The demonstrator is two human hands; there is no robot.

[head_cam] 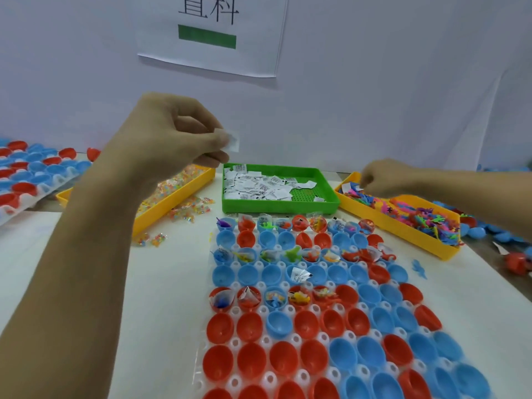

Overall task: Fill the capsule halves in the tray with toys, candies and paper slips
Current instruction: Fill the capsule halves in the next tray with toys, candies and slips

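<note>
A clear plastic tray point(260, 308) in front of me holds rows of red and blue capsule halves point(305, 323). Alternate far rows hold toys, candies and paper slips; most near halves hold nothing. My left hand point(184, 136) is raised above the table and pinches a folded white paper slip point(233, 141) between thumb and fingers. My right hand point(383, 177) is curled over the far end of the yellow toy tray point(408, 237), fingers down among the small coloured toys point(414, 214); what it holds is hidden.
A green tray point(328, 205) of paper slips sits behind the capsule tray. A yellow tray point(164, 208) of wrapped candies lies to its left, with loose candies point(184, 211) spilled beside it. Another tray of capsule halves point(28, 174) stands far left. Loose capsule halves point(489, 228) lie far right.
</note>
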